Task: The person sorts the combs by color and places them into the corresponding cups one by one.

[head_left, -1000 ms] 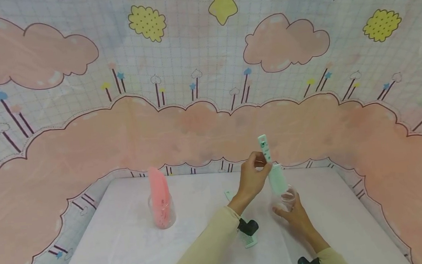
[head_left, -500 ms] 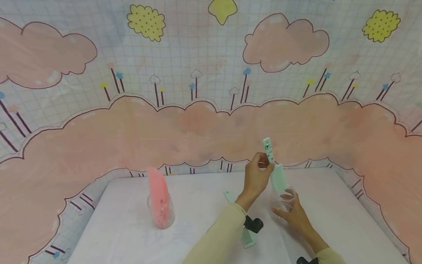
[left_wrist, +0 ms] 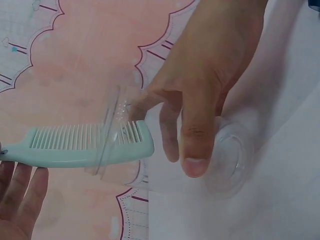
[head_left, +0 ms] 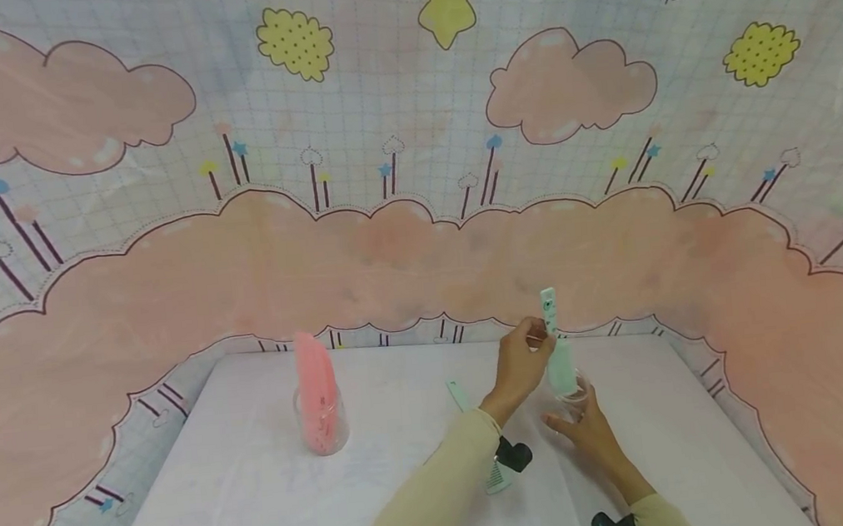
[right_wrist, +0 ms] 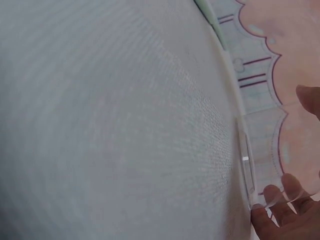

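Observation:
My left hand pinches a mint-green comb by its patterned handle, which points up. In the left wrist view the toothed end of the comb reaches through the mouth of a clear plastic cup. My right hand grips this cup around its side, thumb on one side and fingers on the other. A second mint-green comb lies on the table, partly hidden under my left forearm. The right wrist view catches the right hand at its edge, with the see-through cup hard to make out.
On the left of the white table stands another clear cup with a tall pink item in it, its kind unclear. A patterned cloth rises behind the table's back edge. Black wrist cameras sit on both wrists.
My left hand has moved right and slightly down, and the comb now stands more upright and lower in the cup. The right hand and its cup have stayed nearly still.

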`<move>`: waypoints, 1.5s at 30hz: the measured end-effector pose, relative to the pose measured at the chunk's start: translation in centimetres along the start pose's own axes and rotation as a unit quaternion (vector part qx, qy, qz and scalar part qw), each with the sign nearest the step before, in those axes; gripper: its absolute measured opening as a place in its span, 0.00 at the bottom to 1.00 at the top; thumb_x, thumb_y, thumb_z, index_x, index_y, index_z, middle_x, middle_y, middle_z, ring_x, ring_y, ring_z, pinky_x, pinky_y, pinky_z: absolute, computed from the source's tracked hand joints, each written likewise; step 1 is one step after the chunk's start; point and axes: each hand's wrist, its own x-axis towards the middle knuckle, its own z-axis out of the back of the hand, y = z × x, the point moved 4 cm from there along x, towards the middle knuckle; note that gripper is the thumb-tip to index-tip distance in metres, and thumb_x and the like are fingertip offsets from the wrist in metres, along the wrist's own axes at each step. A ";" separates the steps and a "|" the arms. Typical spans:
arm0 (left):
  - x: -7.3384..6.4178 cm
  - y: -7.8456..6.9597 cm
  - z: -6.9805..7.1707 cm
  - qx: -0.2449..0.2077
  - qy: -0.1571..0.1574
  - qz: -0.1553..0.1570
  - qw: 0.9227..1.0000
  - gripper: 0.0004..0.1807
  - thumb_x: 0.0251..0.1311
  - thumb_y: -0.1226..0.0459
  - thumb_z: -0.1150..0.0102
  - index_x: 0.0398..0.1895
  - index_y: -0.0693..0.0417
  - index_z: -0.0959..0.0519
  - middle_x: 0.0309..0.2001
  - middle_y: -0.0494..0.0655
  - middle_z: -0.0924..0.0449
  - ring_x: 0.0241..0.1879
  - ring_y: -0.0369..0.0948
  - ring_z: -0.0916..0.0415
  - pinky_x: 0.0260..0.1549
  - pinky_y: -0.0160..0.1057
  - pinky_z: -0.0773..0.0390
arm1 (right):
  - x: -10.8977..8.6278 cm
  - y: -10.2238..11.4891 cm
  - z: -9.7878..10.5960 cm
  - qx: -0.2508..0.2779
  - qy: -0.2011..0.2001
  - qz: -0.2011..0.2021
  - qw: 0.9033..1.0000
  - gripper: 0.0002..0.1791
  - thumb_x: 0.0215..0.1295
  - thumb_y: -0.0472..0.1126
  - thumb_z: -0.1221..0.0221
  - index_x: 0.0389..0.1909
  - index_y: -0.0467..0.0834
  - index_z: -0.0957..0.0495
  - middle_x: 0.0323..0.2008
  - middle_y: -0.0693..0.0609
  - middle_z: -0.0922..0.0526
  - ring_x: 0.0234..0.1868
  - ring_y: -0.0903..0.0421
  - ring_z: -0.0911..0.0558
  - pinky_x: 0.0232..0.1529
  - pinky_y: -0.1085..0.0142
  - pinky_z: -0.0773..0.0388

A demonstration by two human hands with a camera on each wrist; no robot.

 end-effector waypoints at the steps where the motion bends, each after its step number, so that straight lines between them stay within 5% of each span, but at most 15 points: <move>1: 0.0 0.0 -0.1 0.003 0.001 -0.001 1.000 0.06 0.65 0.63 0.40 0.44 0.50 0.20 0.41 0.45 0.15 0.38 0.33 0.19 0.41 0.27 0.21 | -0.1 0.1 0.0 -0.001 0.000 0.000 1.000 0.60 0.56 0.54 0.31 0.76 0.41 0.64 0.73 0.30 0.46 0.73 0.29 0.44 0.70 0.36 0.42; 13: -0.7 0.8 -0.8 0.026 0.015 -0.002 1.000 0.07 0.66 0.60 0.41 0.41 0.52 0.19 0.40 0.45 0.14 0.38 0.34 0.19 0.42 0.27 0.21 | 0.0 -0.1 0.0 0.000 -0.013 0.025 1.000 0.56 0.57 0.53 0.30 0.74 0.43 0.58 0.66 0.33 0.36 0.68 0.34 0.34 0.68 0.37 0.37; 45: -1.7 3.3 -1.3 0.054 0.038 0.025 0.997 0.06 0.62 0.64 0.38 0.40 0.53 0.17 0.36 0.43 0.15 0.34 0.29 0.23 0.38 0.26 0.23 | -0.1 0.0 -0.3 0.009 -0.023 0.039 0.999 0.51 0.57 0.48 0.30 0.71 0.42 0.53 0.67 0.32 0.36 0.68 0.35 0.34 0.70 0.38 0.40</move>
